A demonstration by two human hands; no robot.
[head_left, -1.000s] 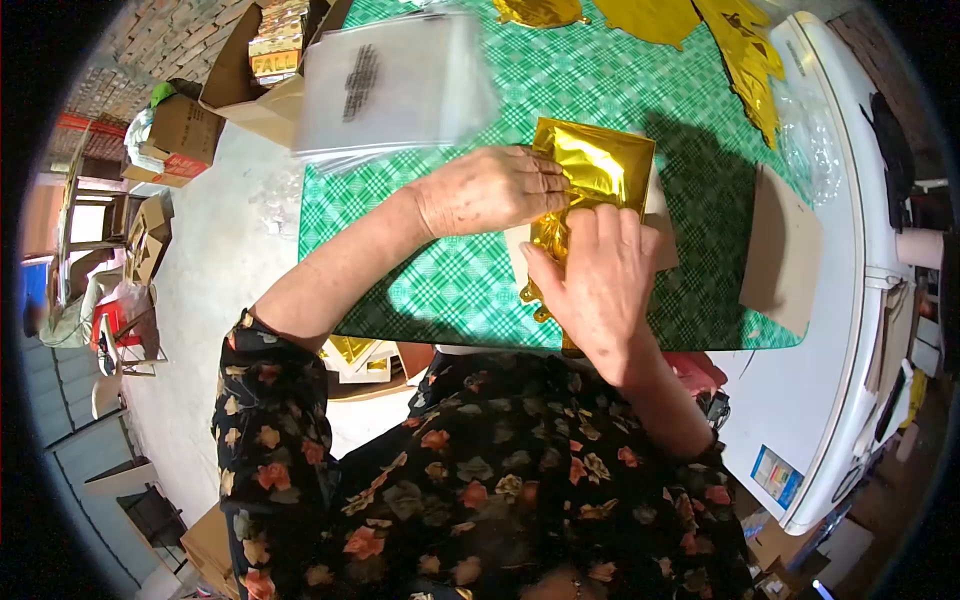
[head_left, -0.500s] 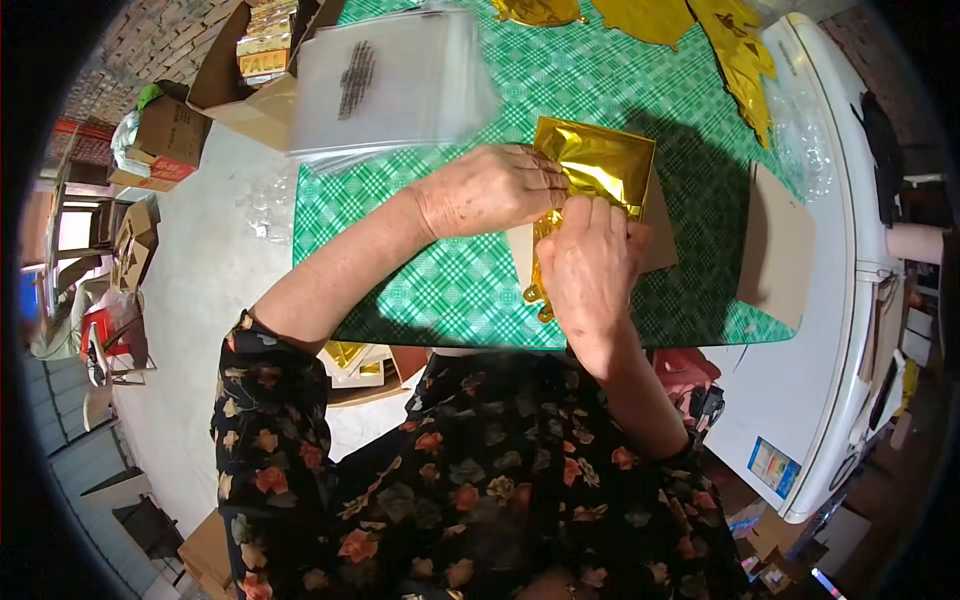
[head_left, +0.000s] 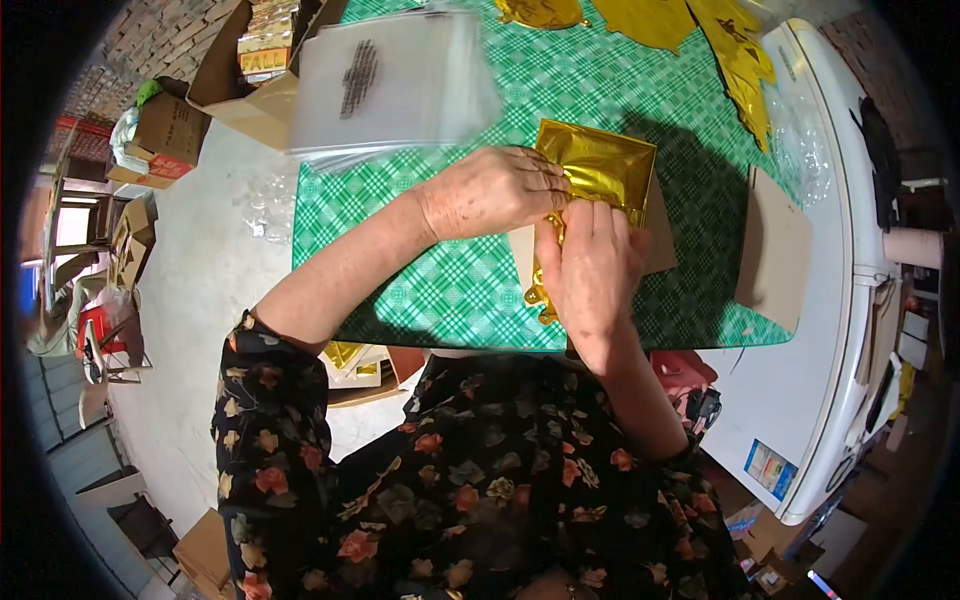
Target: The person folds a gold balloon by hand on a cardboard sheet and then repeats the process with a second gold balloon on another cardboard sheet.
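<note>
A folded sheet of shiny gold foil (head_left: 605,165) lies over a beige card (head_left: 658,235) on the green checked tablecloth. At the foil's left edge is my left hand (head_left: 497,192), its fingers curled together and pressed on it. My right hand (head_left: 592,275) rests on the lower part of the foil, fingers held together and bent over it. Some gold foil with small rounded ends (head_left: 538,298) hangs out below, beside the right hand. The foil under both hands is partly hidden.
A stack of clear plastic sleeves (head_left: 400,85) lies at the upper left, near a cardboard box (head_left: 245,105). More gold foil (head_left: 650,22) is at the far edge. A beige card (head_left: 775,255) lies at the right, beside a white appliance (head_left: 800,400).
My right hand's fingers have straightened a little and pressed flatter on the foil. The foil's upper part looks flatter. My left hand has hardly moved.
</note>
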